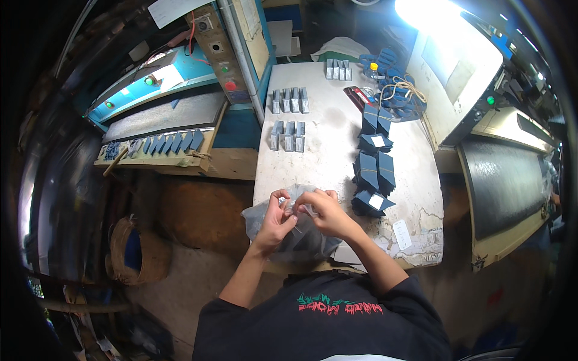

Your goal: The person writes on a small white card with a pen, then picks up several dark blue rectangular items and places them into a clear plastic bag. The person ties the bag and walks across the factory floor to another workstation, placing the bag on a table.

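Grip narrow, left hand (276,224) and right hand (324,212) pinch a translucent plastic bag (306,242).

At lower centre, the exact grip of the left hand (277,224) and right hand (325,212) on the translucent plastic bag (306,242) is hidden; its dark contents are unclear. The lower edge cuts off the black T-shirt (319,325). Far left, machinery blurs.

Black T-shirt (319,334), short sleeves (418,307), red and green lettering (341,307)
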